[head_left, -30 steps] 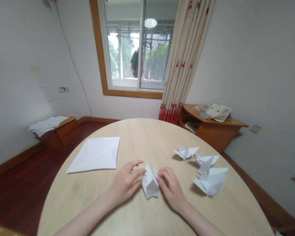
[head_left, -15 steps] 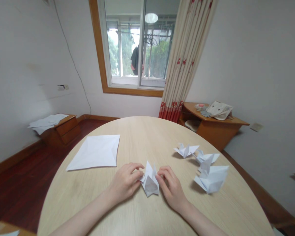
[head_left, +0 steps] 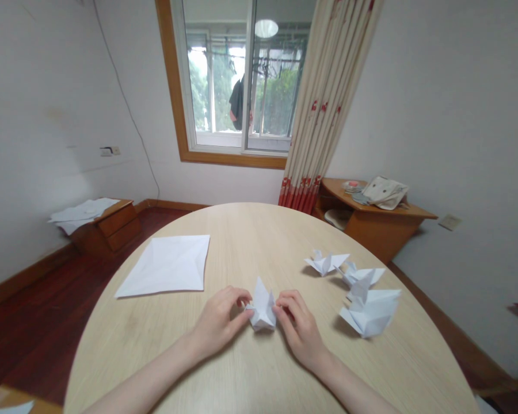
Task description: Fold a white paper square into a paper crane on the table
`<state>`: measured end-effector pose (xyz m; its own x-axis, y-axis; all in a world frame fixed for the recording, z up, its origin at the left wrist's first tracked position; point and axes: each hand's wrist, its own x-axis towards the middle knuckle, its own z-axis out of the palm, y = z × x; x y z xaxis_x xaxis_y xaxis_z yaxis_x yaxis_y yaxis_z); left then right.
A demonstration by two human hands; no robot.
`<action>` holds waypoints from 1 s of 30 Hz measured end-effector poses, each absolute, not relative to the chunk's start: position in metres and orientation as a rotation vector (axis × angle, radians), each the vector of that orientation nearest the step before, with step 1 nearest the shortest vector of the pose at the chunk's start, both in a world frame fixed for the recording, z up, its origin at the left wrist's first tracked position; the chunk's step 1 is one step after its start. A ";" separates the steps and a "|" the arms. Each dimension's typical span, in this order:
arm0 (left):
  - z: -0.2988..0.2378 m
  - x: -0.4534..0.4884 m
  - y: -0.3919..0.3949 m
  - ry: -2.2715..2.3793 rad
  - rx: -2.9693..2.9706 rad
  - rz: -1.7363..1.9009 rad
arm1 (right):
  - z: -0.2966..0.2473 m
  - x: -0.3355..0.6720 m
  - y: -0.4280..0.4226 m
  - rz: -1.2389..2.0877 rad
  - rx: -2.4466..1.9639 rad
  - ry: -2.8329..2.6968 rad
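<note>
A small folded white paper piece (head_left: 262, 306) stands on the round wooden table (head_left: 250, 241) between my hands. My left hand (head_left: 221, 322) pinches its left side with curled fingers. My right hand (head_left: 300, 330) grips its right side, fingers bent over the edge. A flat creased white paper sheet (head_left: 166, 266) lies to the left. Three finished folded paper figures sit to the right: a small one (head_left: 326, 263), another (head_left: 359, 276) behind a large one (head_left: 371, 312).
A wooden corner shelf (head_left: 373, 221) with a cloth bag (head_left: 385, 192) stands at the right wall beside a curtain (head_left: 323, 103). A low cabinet (head_left: 107, 224) with papers is on the left. A window (head_left: 237, 80) is straight ahead.
My left hand's fingers have curled from stretched to pinching the paper piece. The piece has been pressed in and looks shorter and more compact than before.
</note>
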<state>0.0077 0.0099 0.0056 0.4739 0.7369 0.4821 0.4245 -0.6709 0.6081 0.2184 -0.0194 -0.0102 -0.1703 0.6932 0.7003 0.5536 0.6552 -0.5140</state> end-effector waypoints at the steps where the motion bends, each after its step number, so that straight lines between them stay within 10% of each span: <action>1: 0.004 0.008 0.010 0.960 2.295 1.055 | -0.010 0.219 -0.019 0.176 -0.992 -1.851; 30: 0.007 0.008 0.010 0.740 2.359 1.040 | 0.002 0.222 -0.032 0.051 -0.900 -1.858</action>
<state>0.0081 0.0101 0.0072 0.5704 0.6320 0.5246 0.2879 -0.7520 0.5929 0.2216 -0.0315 0.0018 -0.1941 0.5998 0.7763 0.5563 0.7191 -0.4165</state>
